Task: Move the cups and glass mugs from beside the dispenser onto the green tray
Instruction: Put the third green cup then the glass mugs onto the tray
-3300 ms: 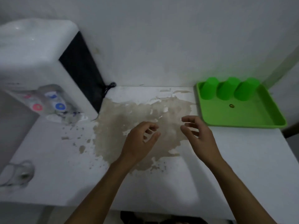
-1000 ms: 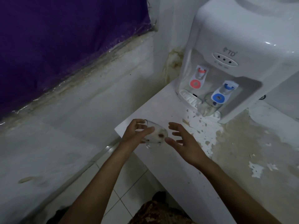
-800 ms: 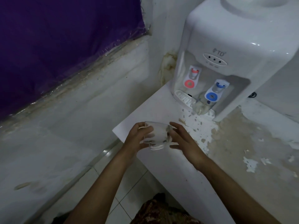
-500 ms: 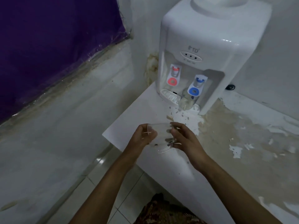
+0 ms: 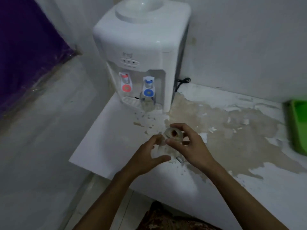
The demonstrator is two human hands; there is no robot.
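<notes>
Head-camera view: the right hand (image 5: 191,146) grips a clear glass mug (image 5: 172,135) above the stained counter (image 5: 232,138), near the white dispenser (image 5: 141,52). The left hand (image 5: 147,156), fingers loosely spread, appears to touch it. A green tray (image 5: 299,127) sits far right.

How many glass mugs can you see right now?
2. One glass mug is held in the hands over the counter; the other glass stands on the dispenser's drip tray under the blue tap. Most of the green tray is out of frame.

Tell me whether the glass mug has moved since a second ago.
Yes. The glass mug has gone rightward from the counter's left corner, now level with the dispenser.
</notes>
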